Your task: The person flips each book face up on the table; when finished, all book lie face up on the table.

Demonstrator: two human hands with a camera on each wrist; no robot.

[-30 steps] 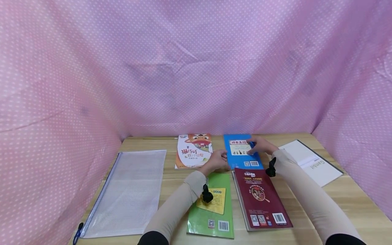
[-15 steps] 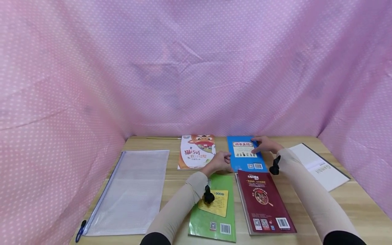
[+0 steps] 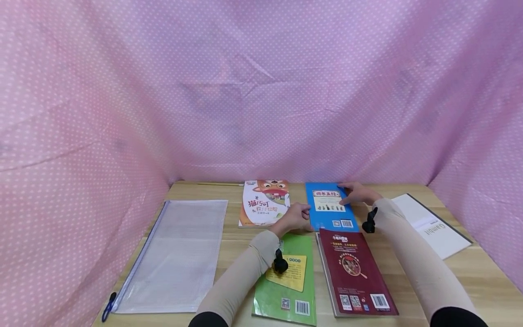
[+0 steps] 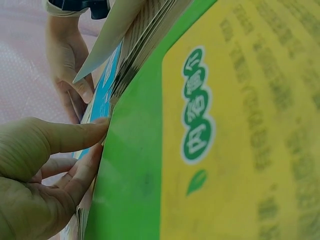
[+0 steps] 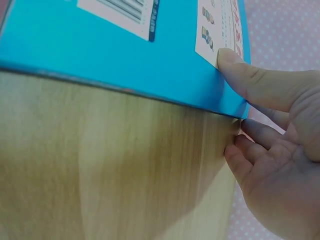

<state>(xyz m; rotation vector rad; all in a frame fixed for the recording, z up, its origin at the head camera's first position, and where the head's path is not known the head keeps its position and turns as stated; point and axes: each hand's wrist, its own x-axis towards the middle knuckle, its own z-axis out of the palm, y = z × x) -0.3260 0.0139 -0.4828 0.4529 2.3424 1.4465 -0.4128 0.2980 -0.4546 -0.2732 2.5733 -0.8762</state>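
A blue book (image 3: 329, 222) lies at the back of the table. My left hand (image 3: 293, 218) is at its left edge, thumb and forefinger closing on the edge; the contact is partly hidden behind the green book (image 4: 131, 150) in the left wrist view. With my right hand (image 3: 359, 194) I grip the blue book's right side. In the right wrist view the right thumb (image 5: 250, 80) lies on the blue cover (image 5: 125, 75), with the fingers at and below the edge. A maroon book (image 3: 355, 277) lies nearer, just before the blue one.
A white and orange book (image 3: 261, 200) lies left of the blue book. A zipped mesh pouch (image 3: 175, 259) fills the table's left side. A white pad marked Gambit (image 3: 437, 231) lies at the right. A thin stick (image 3: 218, 184) lies along the back, before the pink curtain (image 3: 261, 113).
The head view has shifted slightly, so everything appears a little further right. Both hands keep their places at the blue book, which stays flat on the table.
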